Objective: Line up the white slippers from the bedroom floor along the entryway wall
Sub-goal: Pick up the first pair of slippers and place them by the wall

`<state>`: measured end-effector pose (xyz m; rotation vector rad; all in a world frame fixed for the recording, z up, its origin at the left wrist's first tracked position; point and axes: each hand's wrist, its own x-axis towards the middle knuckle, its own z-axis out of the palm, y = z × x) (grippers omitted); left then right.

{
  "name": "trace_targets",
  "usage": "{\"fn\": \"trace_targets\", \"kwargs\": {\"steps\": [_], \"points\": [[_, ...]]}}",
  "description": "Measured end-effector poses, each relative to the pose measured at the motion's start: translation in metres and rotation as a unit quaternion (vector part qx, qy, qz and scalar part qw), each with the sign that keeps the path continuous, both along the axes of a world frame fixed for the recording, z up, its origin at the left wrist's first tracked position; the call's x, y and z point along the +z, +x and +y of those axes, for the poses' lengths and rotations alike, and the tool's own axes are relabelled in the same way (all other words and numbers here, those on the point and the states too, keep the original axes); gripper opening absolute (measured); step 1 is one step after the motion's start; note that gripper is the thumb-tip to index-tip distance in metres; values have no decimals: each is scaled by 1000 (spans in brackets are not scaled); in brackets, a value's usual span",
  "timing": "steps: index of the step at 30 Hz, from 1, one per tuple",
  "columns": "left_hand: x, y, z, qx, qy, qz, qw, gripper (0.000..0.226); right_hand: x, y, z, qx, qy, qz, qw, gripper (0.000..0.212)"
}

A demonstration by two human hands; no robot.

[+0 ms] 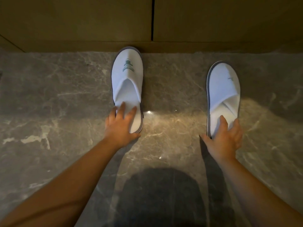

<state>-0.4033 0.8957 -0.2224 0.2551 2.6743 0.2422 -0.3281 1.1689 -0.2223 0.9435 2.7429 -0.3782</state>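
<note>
Here, left slipper (127, 82): white with a green mark, flat on the marble floor (57, 95), its toe touching the brown wall (82, 22)
Right slipper (223, 95): white, well apart from the other one, toe near the wall but not touching it
Left hand (122, 126): fingers straight and spread, pressing on the left slipper's heel
Right hand (223, 138): fingers on the right slipper's heel, thumb at its back edge, grasping it
Shadow (160, 194): dark shape on the floor between the arms
</note>
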Motion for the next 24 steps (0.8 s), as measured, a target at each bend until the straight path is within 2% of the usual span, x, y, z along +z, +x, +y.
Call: {"fn": "trace_targets", "kwargs": {"steps": [7, 11, 17, 24], "points": [[2, 0, 2, -3, 24, -11, 1000, 87, -6, -5, 8, -46, -45, 10, 998, 77], [1, 0, 0, -1, 27, -12, 1000, 88, -1, -8, -1, -69, -67, 61, 993, 74], [-4, 0, -2, 0, 28, -5, 1000, 88, 2, -31, -57, -4, -134, 106, 985, 76], [-8, -1, -5, -11, 36, -4, 999, 91, -9, -42, -98, 40, -120, 72, 989, 76]]}}
